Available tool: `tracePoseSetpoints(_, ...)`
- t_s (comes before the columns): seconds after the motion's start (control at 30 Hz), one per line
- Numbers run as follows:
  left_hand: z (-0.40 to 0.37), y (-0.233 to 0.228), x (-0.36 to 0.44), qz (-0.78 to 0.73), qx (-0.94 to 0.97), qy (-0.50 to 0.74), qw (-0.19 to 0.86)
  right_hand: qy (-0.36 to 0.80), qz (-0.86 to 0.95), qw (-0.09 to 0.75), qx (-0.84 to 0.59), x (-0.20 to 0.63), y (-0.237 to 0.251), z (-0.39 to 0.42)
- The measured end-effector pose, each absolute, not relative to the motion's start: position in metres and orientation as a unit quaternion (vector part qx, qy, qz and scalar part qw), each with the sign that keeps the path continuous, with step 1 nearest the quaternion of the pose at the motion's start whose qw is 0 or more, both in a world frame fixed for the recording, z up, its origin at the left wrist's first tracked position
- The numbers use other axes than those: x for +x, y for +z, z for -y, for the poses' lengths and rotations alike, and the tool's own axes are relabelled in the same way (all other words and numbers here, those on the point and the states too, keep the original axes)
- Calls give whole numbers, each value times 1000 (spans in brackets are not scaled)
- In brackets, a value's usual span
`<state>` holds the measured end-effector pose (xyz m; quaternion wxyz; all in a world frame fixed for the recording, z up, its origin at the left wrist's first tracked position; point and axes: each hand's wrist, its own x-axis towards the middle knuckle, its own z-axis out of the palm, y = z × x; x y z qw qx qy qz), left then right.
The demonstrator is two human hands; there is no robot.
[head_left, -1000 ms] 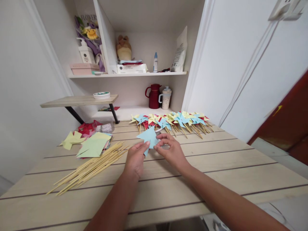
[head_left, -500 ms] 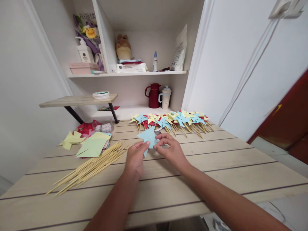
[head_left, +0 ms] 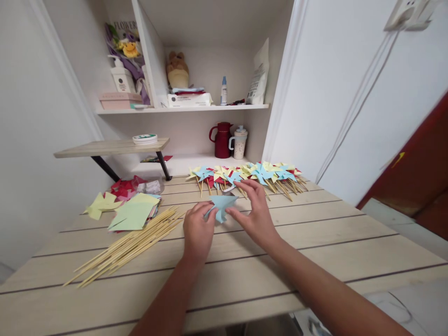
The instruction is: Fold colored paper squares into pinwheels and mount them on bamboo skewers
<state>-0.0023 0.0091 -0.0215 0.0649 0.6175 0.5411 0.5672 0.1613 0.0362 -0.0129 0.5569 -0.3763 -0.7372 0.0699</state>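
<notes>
A blue paper piece [head_left: 222,205] is being pinched by the left hand [head_left: 196,232], kinda so the right hand [head_left: 255,212], fingers spread, can fold it. Left of that, skewers [head_left: 129,244]; beyond, finished pinwheels [head_left: 252,173].

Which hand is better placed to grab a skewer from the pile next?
Left, probably. The left hand pinches the blue paper on the side nearest the skewers. The right hand lies across the paper, farther away, and could keep it pinned.
</notes>
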Motion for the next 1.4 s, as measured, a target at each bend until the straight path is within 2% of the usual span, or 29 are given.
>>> tracePoseSetpoints(0.13,-8,-25,-3,-521,682,510,-59,36,770,518,-371,162,-13,-35)
tracePoseSetpoints(0.27,-6,-23,-3,-496,709,485,-129,15,776,509,-372,164,-14,-37)
tracePoseSetpoints(0.4,-4,-19,-1,-468,730,476,-145,18,775,513,-368,165,-14,-40)
tracePoseSetpoints(0.53,-3,-17,1,-459,728,496,-118,87,773,516,-358,166,-11,-40)
tracePoseSetpoints(0.67,-1,-15,3,-478,664,575,-15,256,716,535,-367,164,-8,-40)
tracePoseSetpoints(0.77,-2,-13,2,-490,546,664,142,435,612,542,-377,164,-8,-41)
tracePoseSetpoints(0.87,-4,-12,0,-484,452,687,299,556,499,549,-374,163,-9,-45)
tracePoseSetpoints(0.97,-4,-11,2,-462,445,653,402,599,446,559,-360,162,-13,-48)
tracePoseSetpoints(1.1,-1,-9,10,-437,449,616,476,617,454,544,-342,157,-18,-47)
tracePoseSetpoints(1.4,-4,-16,9,-462,385,612,514,635,472,507,-341,149,-16,-35)
